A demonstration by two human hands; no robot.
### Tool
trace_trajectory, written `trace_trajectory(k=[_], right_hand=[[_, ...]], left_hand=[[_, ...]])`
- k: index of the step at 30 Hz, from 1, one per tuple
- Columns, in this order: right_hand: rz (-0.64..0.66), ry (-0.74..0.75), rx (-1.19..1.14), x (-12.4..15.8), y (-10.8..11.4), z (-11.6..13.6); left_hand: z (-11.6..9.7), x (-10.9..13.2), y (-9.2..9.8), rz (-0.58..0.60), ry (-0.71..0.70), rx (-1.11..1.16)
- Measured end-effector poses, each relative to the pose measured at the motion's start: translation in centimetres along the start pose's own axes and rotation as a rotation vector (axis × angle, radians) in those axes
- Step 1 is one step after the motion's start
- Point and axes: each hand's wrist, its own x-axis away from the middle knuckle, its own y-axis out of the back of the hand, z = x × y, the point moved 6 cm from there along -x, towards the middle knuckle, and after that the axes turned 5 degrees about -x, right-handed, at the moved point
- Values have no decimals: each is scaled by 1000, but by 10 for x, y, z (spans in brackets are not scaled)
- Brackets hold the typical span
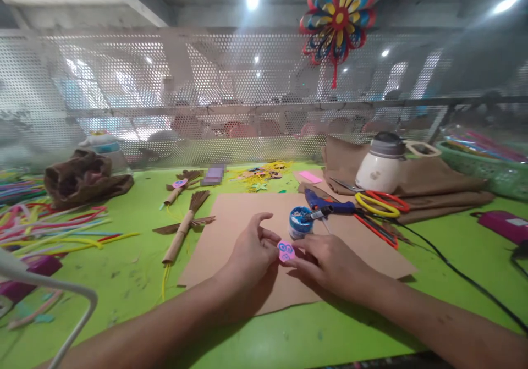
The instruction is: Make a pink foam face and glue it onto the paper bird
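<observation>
Between my two hands, over the brown cardboard sheet point(231, 215), is a small pink paper piece point(286, 252) with blue swirls drawn on it. My left hand point(256, 248) touches its left edge, index finger raised. My right hand point(324, 259) pinches its right edge between thumb and fingers. Just beyond my hands stands an open blue-rimmed jar point(301, 223) of white paste with a black marker point(317, 213) across its top. Left of the sheet lie a rolled brown paper figure point(180, 237) with fringed ends and a smaller one point(178, 187) bearing a pink, blue-marked piece.
A blue glue gun point(330, 203), yellow-handled scissors point(377, 204) and red-handled scissors lie right of the jar. Behind them are a white jug point(381, 165) and folded brown paper point(433, 187). Colourful pipe cleaners point(61, 229) cover the left side. A white cable arcs at lower left.
</observation>
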Motion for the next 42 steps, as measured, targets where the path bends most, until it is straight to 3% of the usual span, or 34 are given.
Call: trace_trajectory(k=[5,12,17,22,30,39,42], right_hand=[[-103,-112,-199,4,8,-5],[-11,-278,-571,4,5,-1],[-56,-316,-718,6,9,8],[-142,-342,-796,7,10,12],[-175,-349,-867,6,21,24],[-163,-287,-909,-5,21,37],[-168,-265,-908,-7,21,39]], left_hand=[[-11,-7,16,20,-27,-130],[-21,-4,18,77,-86,-118],[-36,5,17,112,-128,-109],[-47,12,14,130,-196,-109],[-67,25,10,146,-319,-152],[-82,38,21,121,-406,-307],[-83,43,36,88,-399,-427]])
